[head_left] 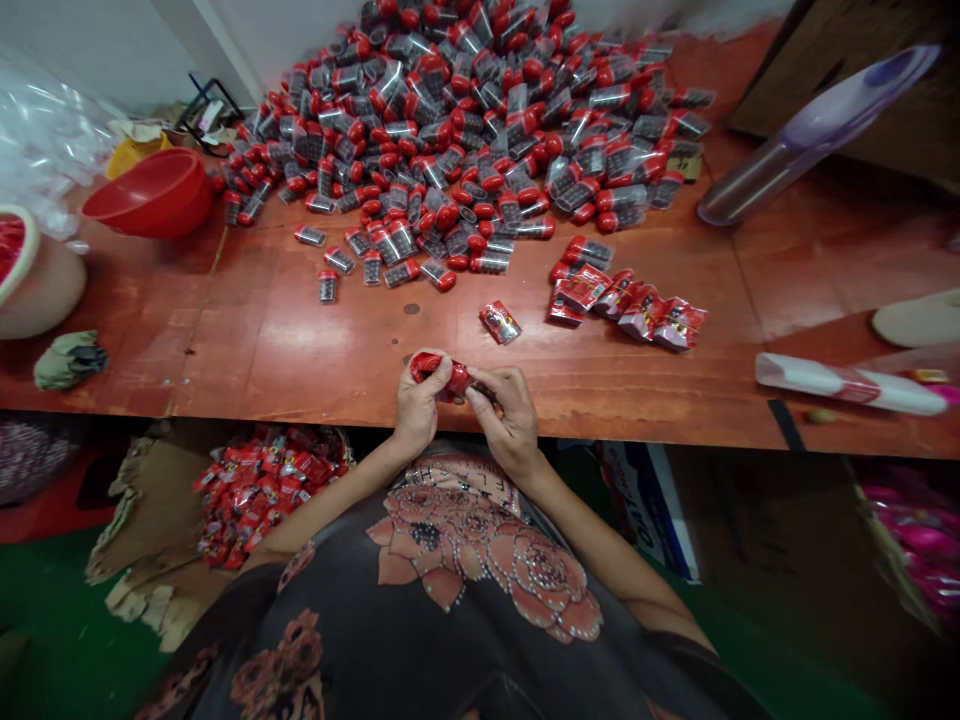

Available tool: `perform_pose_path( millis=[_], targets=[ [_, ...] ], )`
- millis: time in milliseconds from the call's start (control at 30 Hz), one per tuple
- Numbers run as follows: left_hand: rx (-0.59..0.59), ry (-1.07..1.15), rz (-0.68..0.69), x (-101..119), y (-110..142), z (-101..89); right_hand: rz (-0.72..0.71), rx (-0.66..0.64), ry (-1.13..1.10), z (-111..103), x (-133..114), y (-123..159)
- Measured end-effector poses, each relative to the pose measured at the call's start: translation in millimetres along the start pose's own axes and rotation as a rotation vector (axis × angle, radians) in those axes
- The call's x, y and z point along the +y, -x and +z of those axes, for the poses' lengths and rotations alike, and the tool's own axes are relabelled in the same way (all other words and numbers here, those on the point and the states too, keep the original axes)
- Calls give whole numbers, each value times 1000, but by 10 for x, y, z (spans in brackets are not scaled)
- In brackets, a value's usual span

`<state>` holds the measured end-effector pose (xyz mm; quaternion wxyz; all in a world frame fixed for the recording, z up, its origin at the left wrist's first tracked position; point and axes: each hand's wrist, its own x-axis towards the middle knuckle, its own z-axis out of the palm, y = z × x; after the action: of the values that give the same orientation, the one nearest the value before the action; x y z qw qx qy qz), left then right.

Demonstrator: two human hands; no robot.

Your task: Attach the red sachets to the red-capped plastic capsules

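Note:
At the table's front edge, my left hand (417, 412) is closed round a small red printed packet (454, 378). My right hand (511, 412) pinches the packet's right end, where something dark shows between the fingers, too small to make out. Just beyond them lies a single flat red packet (500, 322). To its right, several puffed red packets (660, 315) sit in a row beside a few capsule-shaped containers (589, 250). A big heap of clear containers with red caps (450, 130) and dark contents spreads across the back.
A red bowl (150, 200) and a white bucket (34, 290) stand at left, near a crumpled cloth (71, 360). Right are a clear tube (780, 160) and a white roll (847, 383). Below the table, a carton holds many red packets (262, 490).

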<state>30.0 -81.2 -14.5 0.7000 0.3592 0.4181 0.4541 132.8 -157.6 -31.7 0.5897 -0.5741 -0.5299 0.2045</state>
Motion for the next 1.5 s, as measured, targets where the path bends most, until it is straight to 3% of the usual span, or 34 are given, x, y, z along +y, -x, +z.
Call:
perform_pose_path(
  millis=[300, 467, 567, 733, 800, 1067, 1367, 1500],
  targets=[
    [-50, -121, 40, 81, 12, 20, -126, -24, 214, -43, 55, 12],
    [-26, -97, 55, 70, -9, 11, -174, 5, 208, -54, 86, 7],
    [-32, -58, 27, 83, -30, -1, -84, 1, 111, -42, 66, -5],
    [-34, 21, -60, 100, -20, -2, 266, 80, -181, 24, 46, 2],
    [-53, 19, -68, 99, -6, 2, 341, 103, -261, 48, 51, 10],
    [-21, -44, -79, 134, -5, 8, 317, 37, -293, 89, 75, 56],
    [-81, -82, -116, 83, 20, 31, 529, 138, -551, 166, 17, 40],
    [-5, -56, -90, 55, 48, 32, 549, 212, -553, 173, 12, 6]
  ],
)
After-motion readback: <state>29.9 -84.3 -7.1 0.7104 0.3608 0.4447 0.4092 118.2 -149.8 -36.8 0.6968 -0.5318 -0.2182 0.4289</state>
